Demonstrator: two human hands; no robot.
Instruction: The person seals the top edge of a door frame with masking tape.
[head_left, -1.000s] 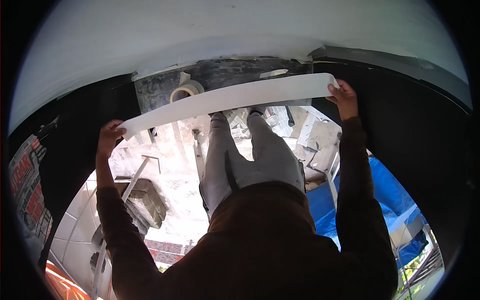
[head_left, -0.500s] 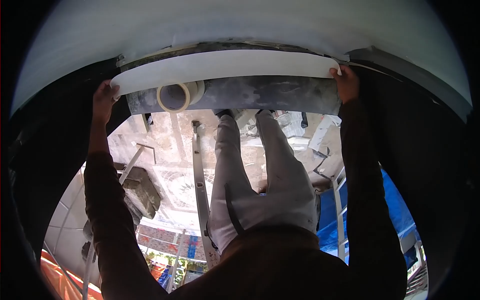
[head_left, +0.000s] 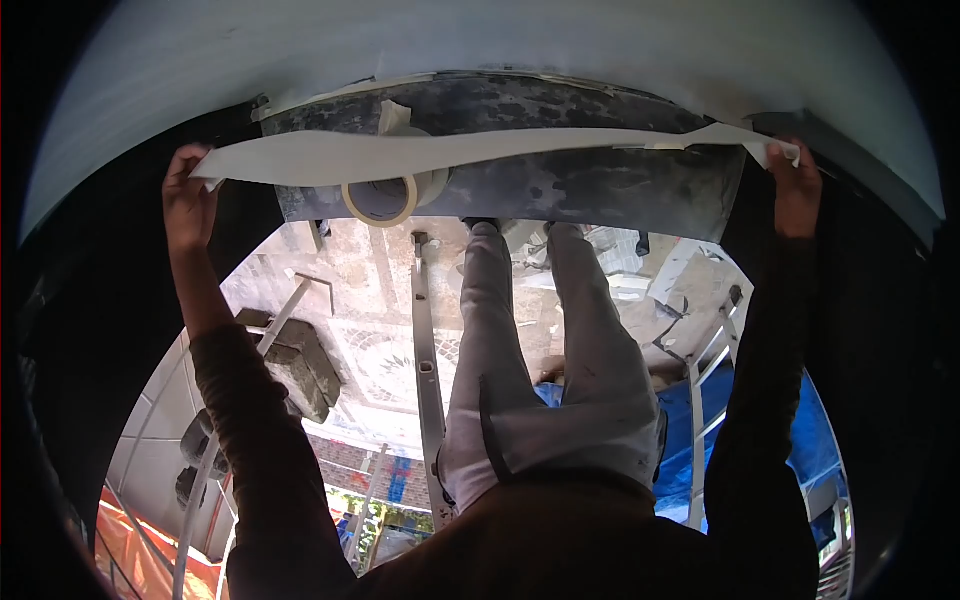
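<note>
A long, wide white strip that looks like paper or tape [head_left: 440,152] stretches between my two hands, slightly wavy, with both ends crumpled. At its left end, the fingers of my left hand [head_left: 190,200] are closed on it. The other end is pinched in my right hand [head_left: 797,190]. Beneath the strip, a dark smeared board [head_left: 600,190] runs across the view. A cream roll of tape [head_left: 409,206] lies on its side on that board, left of the middle, its upper part hidden by the strip.
A pale curved surface [head_left: 520,35] fills the top. Far below lies the littered floor [head_left: 370,290], with grey blocks [head_left: 303,368] at left. A long metal bar [head_left: 425,350] runs beside my legs. Blue sheeting [head_left: 750,440] and a ladder-like frame [head_left: 697,440] are at right, orange sheeting [head_left: 160,540] lower left.
My right hand has moved right and my left hand slightly left, both still holding the strip. The strip now hangs lower against the board and is wavier. The whole view has shifted.
</note>
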